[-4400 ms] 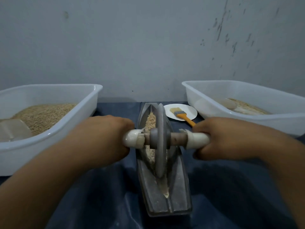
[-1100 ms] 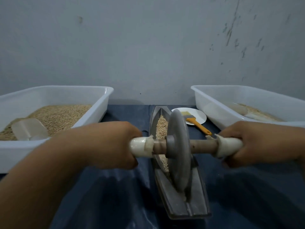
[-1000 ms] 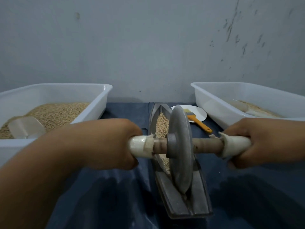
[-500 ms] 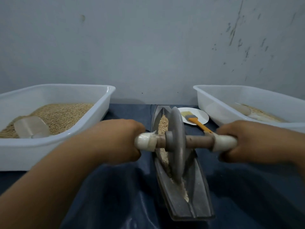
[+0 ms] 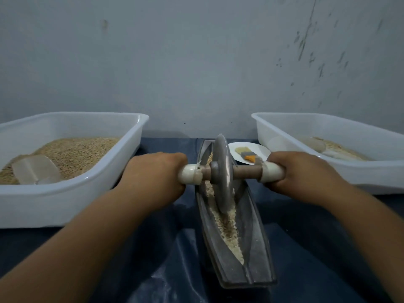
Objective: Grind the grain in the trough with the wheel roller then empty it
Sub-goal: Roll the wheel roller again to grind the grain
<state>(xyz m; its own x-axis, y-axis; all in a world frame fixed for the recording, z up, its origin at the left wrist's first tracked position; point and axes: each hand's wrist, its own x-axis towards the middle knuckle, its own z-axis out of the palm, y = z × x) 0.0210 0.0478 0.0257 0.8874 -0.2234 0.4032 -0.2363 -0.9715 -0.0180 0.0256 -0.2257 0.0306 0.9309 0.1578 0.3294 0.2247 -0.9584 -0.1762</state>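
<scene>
While both hands keep a closed grip on the white-capped axle, left hand (image 5: 156, 180) and right hand (image 5: 302, 171), the grey metal disc wheel roller (image 5: 222, 173) has rolled farther along the long grey boat-shaped trough (image 5: 253, 248), baring crushed pale grain (image 5: 227, 228) nearer; grinding continues, emptying waits

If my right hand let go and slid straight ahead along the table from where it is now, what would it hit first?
Most likely the white plate with the orange-handled brush, lying just beyond the right hand. The right tub stands close on the outer side; depth is hard to judge, so it might brush that wall instead.
</scene>
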